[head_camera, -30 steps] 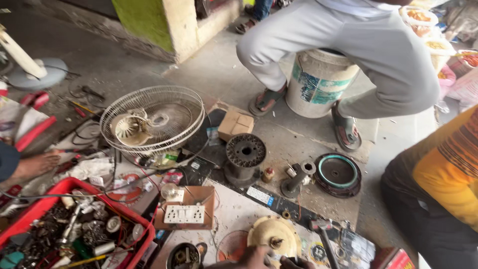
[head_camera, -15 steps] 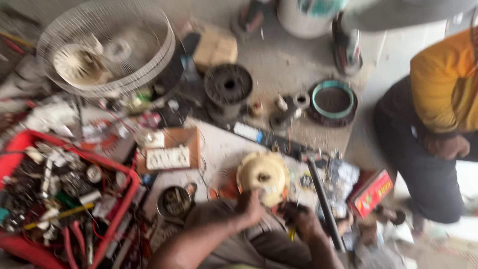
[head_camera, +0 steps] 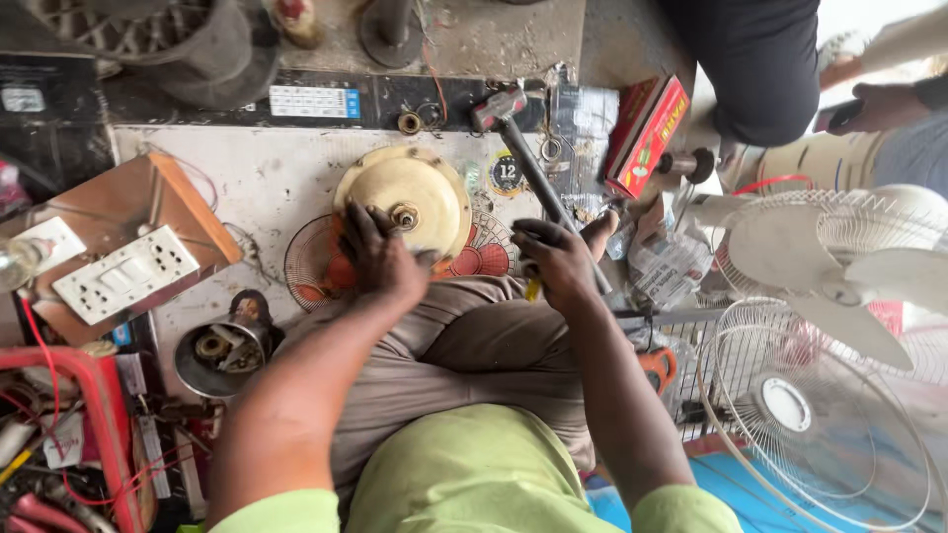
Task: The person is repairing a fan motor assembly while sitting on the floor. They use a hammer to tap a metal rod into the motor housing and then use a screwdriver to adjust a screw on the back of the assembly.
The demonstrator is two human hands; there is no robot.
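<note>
A round, cream, dished metal motor cover [head_camera: 405,202] on the white board [head_camera: 247,183] is pressed by the left hand [head_camera: 380,255]. A thin yellow-handled tool [head_camera: 533,286], possibly a screwdriver, is clenched in the right hand [head_camera: 558,262].

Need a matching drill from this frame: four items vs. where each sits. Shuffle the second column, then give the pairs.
Items:
1. cream motor housing
2. hammer
3. switch-and-socket board
4. red box

Places:
A. on a wooden block at the far left
B. under the left hand
C. upper right, beside another person's dark trouser leg
D. lying diagonally, its handle running down to the right hand

Pairs: 1-B, 2-D, 3-A, 4-C
</note>
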